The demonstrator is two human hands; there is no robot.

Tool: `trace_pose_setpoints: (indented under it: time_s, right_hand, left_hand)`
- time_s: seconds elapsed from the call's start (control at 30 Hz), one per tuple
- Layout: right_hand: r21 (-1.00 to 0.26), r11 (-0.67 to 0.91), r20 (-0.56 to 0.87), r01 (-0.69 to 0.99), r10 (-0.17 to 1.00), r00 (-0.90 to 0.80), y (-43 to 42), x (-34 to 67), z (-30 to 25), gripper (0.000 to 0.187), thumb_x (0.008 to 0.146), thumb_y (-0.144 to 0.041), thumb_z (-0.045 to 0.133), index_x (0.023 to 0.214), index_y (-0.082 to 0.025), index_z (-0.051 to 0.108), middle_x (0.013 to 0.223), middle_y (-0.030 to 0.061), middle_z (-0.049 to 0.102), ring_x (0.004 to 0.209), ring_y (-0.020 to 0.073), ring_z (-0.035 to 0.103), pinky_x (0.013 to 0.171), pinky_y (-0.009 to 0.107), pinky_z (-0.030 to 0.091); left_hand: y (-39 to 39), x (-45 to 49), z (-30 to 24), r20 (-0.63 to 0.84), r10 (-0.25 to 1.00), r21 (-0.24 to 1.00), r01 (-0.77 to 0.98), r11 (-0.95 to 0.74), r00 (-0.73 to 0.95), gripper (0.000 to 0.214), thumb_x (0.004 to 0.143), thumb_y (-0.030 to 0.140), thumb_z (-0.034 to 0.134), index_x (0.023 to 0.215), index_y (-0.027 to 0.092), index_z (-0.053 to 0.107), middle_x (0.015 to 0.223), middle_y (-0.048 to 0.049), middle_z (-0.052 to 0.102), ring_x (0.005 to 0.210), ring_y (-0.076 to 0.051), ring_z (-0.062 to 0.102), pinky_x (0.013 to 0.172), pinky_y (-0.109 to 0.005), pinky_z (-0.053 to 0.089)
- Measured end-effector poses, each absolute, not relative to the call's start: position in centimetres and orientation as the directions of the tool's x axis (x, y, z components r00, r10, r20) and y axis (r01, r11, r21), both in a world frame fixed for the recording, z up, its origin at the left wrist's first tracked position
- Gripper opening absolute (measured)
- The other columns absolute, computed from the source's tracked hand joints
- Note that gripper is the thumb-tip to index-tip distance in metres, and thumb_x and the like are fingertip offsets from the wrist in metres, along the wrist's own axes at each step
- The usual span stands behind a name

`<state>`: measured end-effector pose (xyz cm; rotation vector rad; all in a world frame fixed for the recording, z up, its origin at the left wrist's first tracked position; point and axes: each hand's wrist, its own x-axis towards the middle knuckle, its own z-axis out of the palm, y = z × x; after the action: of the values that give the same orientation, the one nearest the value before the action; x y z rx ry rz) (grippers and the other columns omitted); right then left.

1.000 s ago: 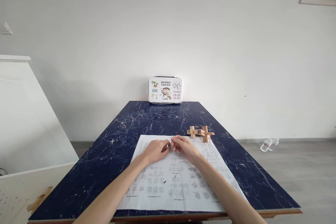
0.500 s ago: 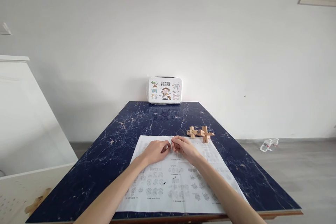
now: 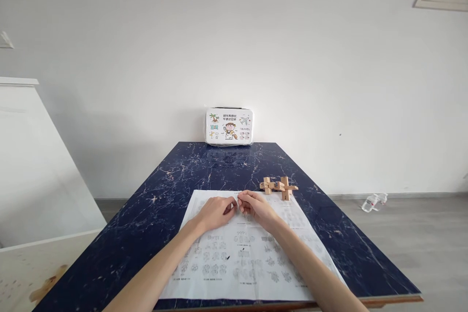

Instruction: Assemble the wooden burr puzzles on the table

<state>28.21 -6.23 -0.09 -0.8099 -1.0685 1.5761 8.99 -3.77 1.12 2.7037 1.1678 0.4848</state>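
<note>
Both of my hands rest side by side on a large white sheet (image 3: 252,265) printed with rows of small diagrams. The fingers of my left hand (image 3: 215,212) are curled in, and its fingertips meet those of my right hand (image 3: 258,207), which are curled too. Whether anything sits between the fingertips is hidden. A wooden interlocking puzzle (image 3: 280,186) of crossed light-brown bars lies just beyond my right hand, at the sheet's far right corner. Neither hand touches it.
The sheet lies on a dark blue marbled table (image 3: 204,165). A white case with cartoon travel pictures (image 3: 229,126) stands at the table's far edge against the wall. A plastic bottle (image 3: 373,201) lies on the floor at the right. A white panel (image 3: 36,165) leans at the left.
The view has drifted slightly; my hands keep the same pose on the sheet, and the puzzle has not moved.
</note>
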Motion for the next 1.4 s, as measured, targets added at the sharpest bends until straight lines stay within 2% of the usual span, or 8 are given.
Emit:
trace_pose_setpoints:
  time_s: [1.0, 1.2, 1.3, 1.4]
  right_hand:
    - [-0.899, -0.081, 0.019, -0.43, 0.975, -0.223, -6.2, 28.1, 0.2, 0.029, 0.075, -0.043, 0.08, 0.08, -0.018, 0.065, 0.075, -0.0006, 0.062, 0.06, 0.0108, 0.053, 0.056, 0.024, 0.037]
    - [-0.83, -0.074, 0.0, -0.553, 0.991, -0.132, -5.3, 28.2, -0.4, 0.025, 0.073, -0.038, 0.078, 0.081, -0.018, 0.064, 0.07, -0.0015, 0.057, 0.054, 0.0098, 0.048, 0.049, 0.024, 0.033]
    - [-0.758, -0.037, -0.005, -0.651, 0.999, -0.051, -4.7, 28.6, -0.8, 0.022, 0.073, -0.035, 0.074, 0.076, -0.02, 0.058, 0.066, -0.0029, 0.052, 0.05, 0.0088, 0.042, 0.045, 0.024, 0.03]
    - [-0.683, 0.033, 0.016, -0.73, 0.999, 0.03, -4.4, 29.2, -0.9, 0.025, 0.075, -0.036, 0.069, 0.071, -0.022, 0.049, 0.06, -0.0059, 0.04, 0.046, 0.008, 0.032, 0.041, 0.023, 0.024]
  left_hand:
    - [-3.8, 8.9, 1.2, 0.23, 0.735, 0.288, 0.677, -0.677, 0.638, 0.019, 0.093, 0.026, 0.047, 0.088, 0.021, 0.065, 0.074, -0.0005, 0.069, 0.065, -0.017, 0.06, 0.059, -0.026, 0.031]
    - [-3.9, 8.9, 1.3, 0.227, 0.732, 0.302, 0.669, -0.68, 0.642, 0.021, 0.093, 0.023, 0.047, 0.094, 0.023, 0.068, 0.071, 0.0015, 0.068, 0.062, -0.016, 0.059, 0.06, -0.026, 0.032]
    - [-4.1, 9.0, 1.6, 0.232, 0.736, 0.32, 0.665, -0.675, 0.636, 0.024, 0.096, 0.028, 0.046, 0.095, 0.024, 0.069, 0.07, 0.001, 0.068, 0.063, -0.016, 0.06, 0.061, -0.026, 0.033]
    - [-4.2, 9.0, 2.0, 0.224, 0.739, 0.336, 0.662, -0.67, 0.635, 0.028, 0.098, 0.033, 0.044, 0.096, 0.022, 0.07, 0.073, -0.0008, 0.07, 0.064, -0.017, 0.061, 0.063, -0.027, 0.035]
